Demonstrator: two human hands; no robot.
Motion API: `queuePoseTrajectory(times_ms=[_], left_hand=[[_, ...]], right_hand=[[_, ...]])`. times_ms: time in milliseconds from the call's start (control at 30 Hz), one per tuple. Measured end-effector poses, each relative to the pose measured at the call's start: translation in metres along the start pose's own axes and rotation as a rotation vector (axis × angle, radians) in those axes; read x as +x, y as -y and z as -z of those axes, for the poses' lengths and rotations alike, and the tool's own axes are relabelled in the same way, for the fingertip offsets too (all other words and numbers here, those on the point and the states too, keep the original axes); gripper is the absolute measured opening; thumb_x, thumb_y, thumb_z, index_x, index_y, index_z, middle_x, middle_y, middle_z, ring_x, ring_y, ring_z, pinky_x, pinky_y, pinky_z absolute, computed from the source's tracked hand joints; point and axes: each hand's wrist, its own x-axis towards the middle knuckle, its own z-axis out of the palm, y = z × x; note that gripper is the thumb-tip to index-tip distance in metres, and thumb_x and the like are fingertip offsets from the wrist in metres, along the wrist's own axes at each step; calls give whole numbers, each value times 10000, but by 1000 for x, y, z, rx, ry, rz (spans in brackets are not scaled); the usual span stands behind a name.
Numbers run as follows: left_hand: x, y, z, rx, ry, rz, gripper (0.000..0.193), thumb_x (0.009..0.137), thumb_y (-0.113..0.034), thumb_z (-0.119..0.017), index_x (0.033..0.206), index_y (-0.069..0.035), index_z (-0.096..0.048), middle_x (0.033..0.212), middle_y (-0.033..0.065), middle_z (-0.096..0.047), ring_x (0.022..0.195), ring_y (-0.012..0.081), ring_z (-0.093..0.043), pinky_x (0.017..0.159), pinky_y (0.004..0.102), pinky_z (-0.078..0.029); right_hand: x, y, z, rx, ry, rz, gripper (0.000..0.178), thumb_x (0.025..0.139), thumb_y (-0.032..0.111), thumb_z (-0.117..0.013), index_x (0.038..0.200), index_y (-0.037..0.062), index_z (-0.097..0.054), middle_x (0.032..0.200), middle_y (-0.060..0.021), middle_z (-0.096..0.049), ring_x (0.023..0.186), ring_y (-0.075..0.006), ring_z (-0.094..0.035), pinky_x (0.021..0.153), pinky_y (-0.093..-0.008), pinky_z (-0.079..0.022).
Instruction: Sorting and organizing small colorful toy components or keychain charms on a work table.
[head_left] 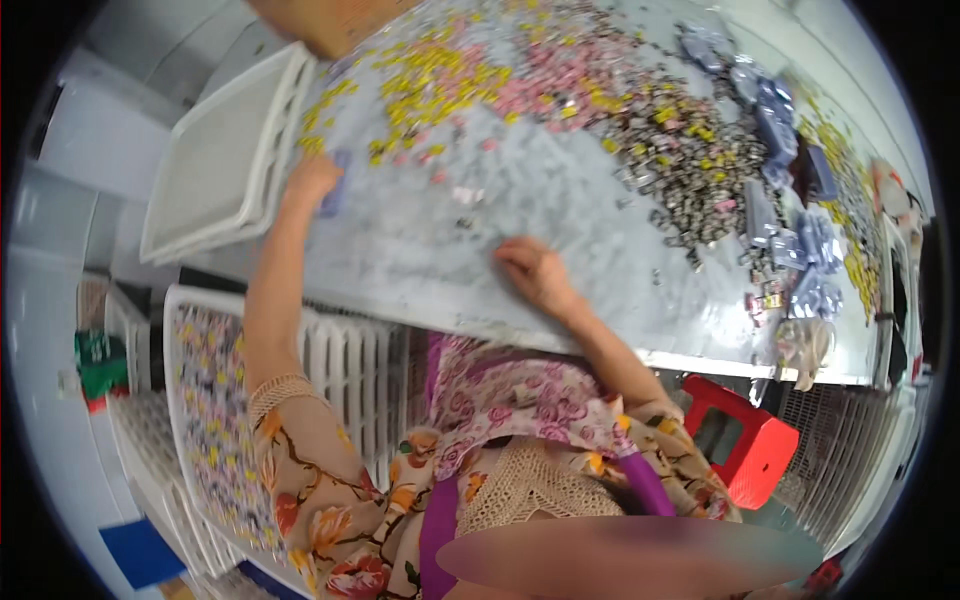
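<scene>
My left hand (315, 178) reaches to the far left of the table, at the edge of a scatter of small yellow pieces (313, 143). Right beside it is a bluish see-through plastic piece (337, 185); whether the hand grips it is not clear, as the fingers are blurred. My right hand (540, 275) is low over the middle of the table near its front, with fingers curled together; anything inside them is hidden. Beyond it lie a few small clear pieces (467, 192) and a small dark piece (464, 224).
Small pink pieces (545, 80) and a heap of dark silvery pieces (690, 150) spread across the table (400, 260). Bluish plastic packs (775, 130) line the right side. White trays (215, 160) stand left; a white crate (178, 400) of mixed pieces sits below. A red stool (765, 460) stands lower right.
</scene>
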Motion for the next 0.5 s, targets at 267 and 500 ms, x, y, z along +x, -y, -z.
queuePoseTrajectory(times_ms=[267, 500], left_hand=[[40, 0, -83, 117, -236, 33, 240, 888, -175, -546, 932, -7, -711, 981, 250, -703, 908, 401, -704, 777, 500, -571], [25, 18, -117, 64, -299, 121, 210, 876, -132, -548, 870, 24, -688, 875, 248, -696, 833, 440, -683, 731, 515, -557]], right_hand=[[-4, -1, 18, 207, 55, -157, 235, 832, -26, -655, 1056, 35, -690, 1126, -129, -654, 1014, -305, -646, 827, -354, -542], [19, -53, 150, -174, -432, -337, 325, 827, -47, -658, 1138, 44, -678, 1137, -124, -669, 863, -232, -658, 747, -320, -543]])
